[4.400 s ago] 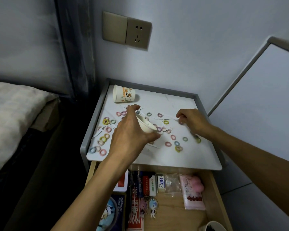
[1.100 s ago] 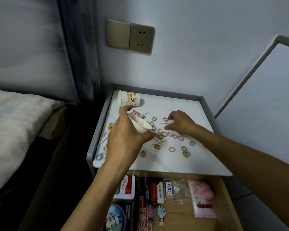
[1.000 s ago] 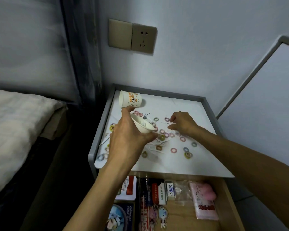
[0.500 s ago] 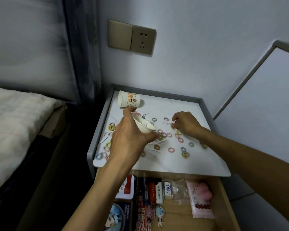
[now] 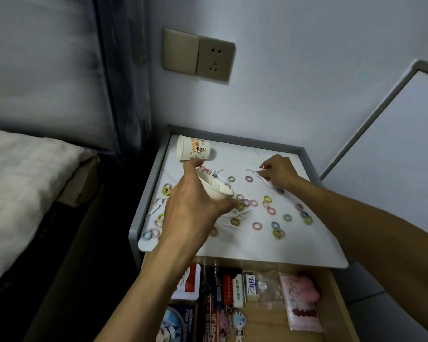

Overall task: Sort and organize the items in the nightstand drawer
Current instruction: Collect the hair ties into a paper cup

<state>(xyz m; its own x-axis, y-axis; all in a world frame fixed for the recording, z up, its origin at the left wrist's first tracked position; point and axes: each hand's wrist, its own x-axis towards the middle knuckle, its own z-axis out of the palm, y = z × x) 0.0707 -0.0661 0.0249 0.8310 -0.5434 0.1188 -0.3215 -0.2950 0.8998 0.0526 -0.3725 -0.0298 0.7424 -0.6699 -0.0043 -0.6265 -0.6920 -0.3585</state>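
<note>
Hands are both busy over the white table point(image 5: 294, 245) mid-frame: the left hand point(image 5: 190, 208) is wrapped round a plain white cup point(image 5: 215, 187) tipped toward the right, and the right hand point(image 5: 278, 170), further back, pinches a thin white pick point(image 5: 262, 167) in its fingertips. Loads of little coloured rings point(image 5: 257, 226) and more picks are scattered over the table, and a printed cup point(image 5: 194, 148) lies on its side in the back-left corner. At the bottom of the frame the drawer point(image 5: 331, 292) sits open with packets and keychains lined up inside.

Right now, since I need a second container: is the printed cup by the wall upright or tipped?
Tipped. The printed cup lies on its side on the nightstand top, its mouth facing left.
</note>
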